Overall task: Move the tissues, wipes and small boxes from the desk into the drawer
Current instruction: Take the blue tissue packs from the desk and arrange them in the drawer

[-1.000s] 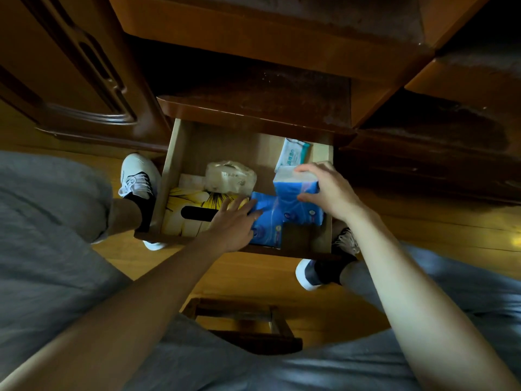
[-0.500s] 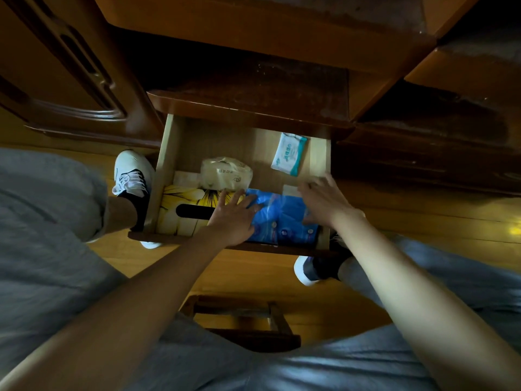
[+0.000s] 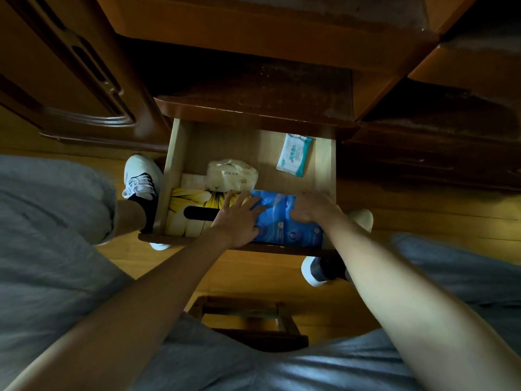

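The wooden drawer [image 3: 174, 153] stands pulled out under the desk. Blue tissue packs [image 3: 284, 228] lie flat in its front right part. My left hand [image 3: 239, 218] rests with spread fingers on their left edge, partly over a yellow flower-print tissue box [image 3: 194, 201]. My right hand [image 3: 313, 207] lies flat on top of the blue packs, fingers apart. A beige soft tissue pack [image 3: 232, 174] sits behind the yellow box. A white and teal wipes packet [image 3: 294, 155] lies at the back right of the drawer.
The dark desk top [image 3: 253, 88] overhangs the drawer's back. A cabinet door [image 3: 70, 66] is at the left. My white shoes [image 3: 139, 179] stand either side of the drawer on the wooden floor. A small wooden stool [image 3: 248, 320] sits between my knees.
The blue packs stood tilted in my right hand a second ago; they now lie flat in the drawer. Both hands have flattened on top of them.
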The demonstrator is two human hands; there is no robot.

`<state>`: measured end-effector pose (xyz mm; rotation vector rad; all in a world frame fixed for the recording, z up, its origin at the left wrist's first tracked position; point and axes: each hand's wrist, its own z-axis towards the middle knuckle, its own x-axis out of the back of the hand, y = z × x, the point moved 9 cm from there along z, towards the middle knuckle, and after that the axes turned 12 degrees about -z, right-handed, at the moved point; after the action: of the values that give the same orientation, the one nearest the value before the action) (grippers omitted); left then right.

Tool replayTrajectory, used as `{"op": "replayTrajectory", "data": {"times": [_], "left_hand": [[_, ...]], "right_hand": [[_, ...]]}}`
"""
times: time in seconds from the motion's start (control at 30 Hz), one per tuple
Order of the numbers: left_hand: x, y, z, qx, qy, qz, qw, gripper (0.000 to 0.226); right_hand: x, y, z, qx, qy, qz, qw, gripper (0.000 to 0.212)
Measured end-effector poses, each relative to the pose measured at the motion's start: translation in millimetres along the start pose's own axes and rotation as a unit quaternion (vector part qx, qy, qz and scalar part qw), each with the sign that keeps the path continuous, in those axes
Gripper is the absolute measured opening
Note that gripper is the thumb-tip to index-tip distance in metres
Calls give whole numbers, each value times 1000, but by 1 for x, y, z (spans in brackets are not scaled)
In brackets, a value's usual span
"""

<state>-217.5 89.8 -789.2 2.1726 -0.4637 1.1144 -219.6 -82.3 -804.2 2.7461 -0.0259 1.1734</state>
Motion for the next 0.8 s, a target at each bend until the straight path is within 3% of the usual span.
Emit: {"op": "replayTrajectory", "data": {"times": [0.3, 0.67, 0.8], "left_hand": [[2, 0, 1, 1, 23, -27, 999, 66], [3, -1, 6, -1, 31, -21, 999, 65], [20, -1, 20, 29, 69, -62, 995, 52]], "right_hand": [[-28, -2, 18, -43, -1, 43, 998, 72], [-33, -6, 31, -52, -8, 49, 997, 62], [-24, 3, 27, -44, 28, 175, 983, 65]]}}
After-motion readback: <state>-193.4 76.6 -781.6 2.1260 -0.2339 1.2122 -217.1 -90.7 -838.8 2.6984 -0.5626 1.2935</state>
